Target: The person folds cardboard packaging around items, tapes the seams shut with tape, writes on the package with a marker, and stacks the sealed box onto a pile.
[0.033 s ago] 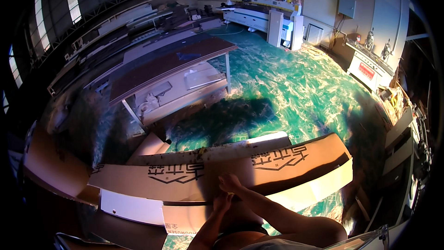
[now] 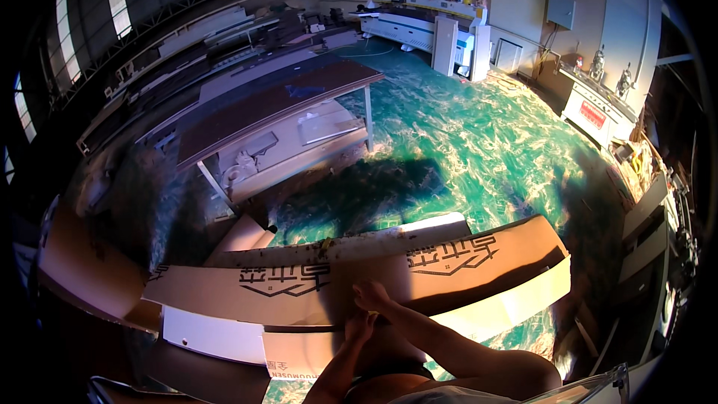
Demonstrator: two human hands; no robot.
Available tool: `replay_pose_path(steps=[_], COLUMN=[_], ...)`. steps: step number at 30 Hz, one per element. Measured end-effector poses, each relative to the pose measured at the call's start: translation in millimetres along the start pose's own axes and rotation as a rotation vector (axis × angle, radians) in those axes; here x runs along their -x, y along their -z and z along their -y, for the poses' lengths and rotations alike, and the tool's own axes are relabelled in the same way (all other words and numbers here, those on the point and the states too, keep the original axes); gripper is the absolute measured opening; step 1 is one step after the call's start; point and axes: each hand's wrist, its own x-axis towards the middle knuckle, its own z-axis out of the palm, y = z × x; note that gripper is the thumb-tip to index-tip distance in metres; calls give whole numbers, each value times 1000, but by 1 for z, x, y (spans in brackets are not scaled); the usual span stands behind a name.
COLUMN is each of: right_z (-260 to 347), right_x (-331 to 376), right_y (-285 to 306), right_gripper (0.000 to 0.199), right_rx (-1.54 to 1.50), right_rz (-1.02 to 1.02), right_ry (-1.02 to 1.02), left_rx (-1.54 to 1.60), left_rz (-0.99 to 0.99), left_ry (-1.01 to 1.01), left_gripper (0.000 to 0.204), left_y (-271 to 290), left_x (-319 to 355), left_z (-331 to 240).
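A long brown cardboard sheet (image 2: 359, 269) with black printing lies across in front of me. Its near flap (image 2: 516, 303) catches bright light at the right. My right hand (image 2: 372, 296) is closed over the middle of the sheet. Just below it, nearer to me, my left hand (image 2: 360, 325) is closed too, almost touching the right wrist. A small yellow bit shows between the hands, too small to name; what either hand grips is hidden. Left of my hands, a white panel (image 2: 213, 334) with a small round hole sticks out from under the cardboard's near edge.
Beyond the cardboard stands a dark-topped table (image 2: 277, 108) with a lower shelf. The green floor (image 2: 479, 150) is strewn with pale shavings. A long white machine (image 2: 404, 28) stands at the back, a white cabinet (image 2: 598, 112) at the right. Boards (image 2: 647, 232) lean at the right.
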Motion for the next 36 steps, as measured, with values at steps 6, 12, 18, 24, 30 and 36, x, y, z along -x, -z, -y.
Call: replay_pose_path(steps=[6, 12, 18, 24, 30, 36], right_z=[13, 5, -1, 15, 13, -16], right_x=[-3, 3, -21, -42, -40, -52], right_y=[-1, 3, 16, 28, 18, 58], right_gripper=[17, 22, 23, 17, 19, 19], right_rx=[-26, 8, 400, 435, 324, -137], right_rz=[50, -68, 356, 740, 1005, 1079], right_ry=[-10, 12, 443, 422, 602, 428], left_rx=[-27, 33, 17, 117, 152, 451], left_rz=[1, 146, 98, 107, 208, 247], left_ry=[1, 101, 2, -54, 26, 263], left_gripper=[38, 44, 44, 39, 39, 42], left_y=[-21, 5, 1, 9, 22, 12], left_x=[7, 1, 3, 11, 28, 28], left_z=[29, 6, 27, 20, 11, 16])
